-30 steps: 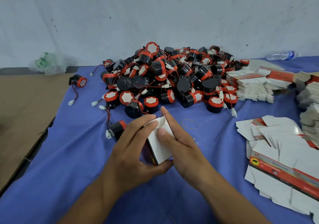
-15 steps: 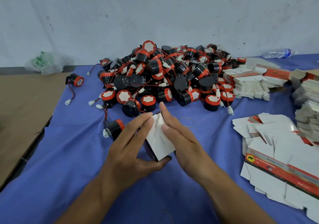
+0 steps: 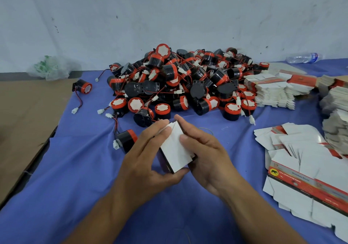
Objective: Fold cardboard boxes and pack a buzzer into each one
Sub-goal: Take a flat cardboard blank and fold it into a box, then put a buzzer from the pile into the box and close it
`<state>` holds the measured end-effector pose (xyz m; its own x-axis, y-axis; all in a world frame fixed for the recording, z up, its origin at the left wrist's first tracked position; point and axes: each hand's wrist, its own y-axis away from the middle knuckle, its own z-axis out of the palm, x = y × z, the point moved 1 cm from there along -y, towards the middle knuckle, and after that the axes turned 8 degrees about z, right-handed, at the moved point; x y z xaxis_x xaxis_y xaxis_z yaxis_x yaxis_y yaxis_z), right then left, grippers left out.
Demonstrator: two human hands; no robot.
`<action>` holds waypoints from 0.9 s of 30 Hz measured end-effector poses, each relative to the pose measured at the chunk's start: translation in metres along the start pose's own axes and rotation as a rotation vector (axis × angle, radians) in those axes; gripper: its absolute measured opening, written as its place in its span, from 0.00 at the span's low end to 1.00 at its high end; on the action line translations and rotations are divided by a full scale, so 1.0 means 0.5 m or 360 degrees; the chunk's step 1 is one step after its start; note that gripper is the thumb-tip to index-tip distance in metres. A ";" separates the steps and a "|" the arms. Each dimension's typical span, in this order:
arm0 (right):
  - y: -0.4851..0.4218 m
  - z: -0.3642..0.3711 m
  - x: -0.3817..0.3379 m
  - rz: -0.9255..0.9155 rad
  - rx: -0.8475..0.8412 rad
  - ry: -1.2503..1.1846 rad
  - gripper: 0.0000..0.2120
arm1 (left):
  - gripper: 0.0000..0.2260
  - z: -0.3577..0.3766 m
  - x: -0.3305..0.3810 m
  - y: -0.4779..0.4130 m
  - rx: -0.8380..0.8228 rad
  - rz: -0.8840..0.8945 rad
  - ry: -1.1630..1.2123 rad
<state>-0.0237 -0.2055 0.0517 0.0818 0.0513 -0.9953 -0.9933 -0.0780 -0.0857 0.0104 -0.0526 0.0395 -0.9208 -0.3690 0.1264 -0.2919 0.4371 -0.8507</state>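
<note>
A small cardboard box [image 3: 175, 147] is held over the blue cloth [image 3: 75, 168] at mid-view, tilted, with its white face turned up. It is gripped by the left hand [image 3: 143, 161], the thumb tucked under its near corner and the fingers laid along its left side. It is pinched by the right hand [image 3: 205, 155], the thumb pressed on the white face and the index finger set along the far flap. A buzzer pile [image 3: 180, 82] lies at 12 o'clock, 1 loose buzzer [image 3: 127, 138] at 10 o'clock (just beside the left fingers), and flat box blanks [image 3: 301, 168] at 3 o'clock.
</note>
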 end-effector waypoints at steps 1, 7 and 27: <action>-0.004 -0.002 0.000 0.0019 0.0017 -0.0028 0.18 | 0.33 -0.002 -0.001 0.001 -0.0044 -0.0043 0.0082; -0.007 -0.048 -0.022 -0.0417 -0.0103 0.1032 0.39 | 0.34 -0.008 -0.023 0.020 -0.0434 -0.0244 0.0365; -0.025 -0.004 0.042 0.0142 0.0493 0.2090 0.14 | 0.19 0.025 -0.038 0.041 -0.0539 -0.0588 -0.0107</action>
<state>-0.0096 -0.2052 0.0316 -0.1391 -0.9375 -0.3191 -0.9626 0.2037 -0.1789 0.0251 -0.0467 0.0132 -0.7245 -0.5965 0.3453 -0.6732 0.5048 -0.5404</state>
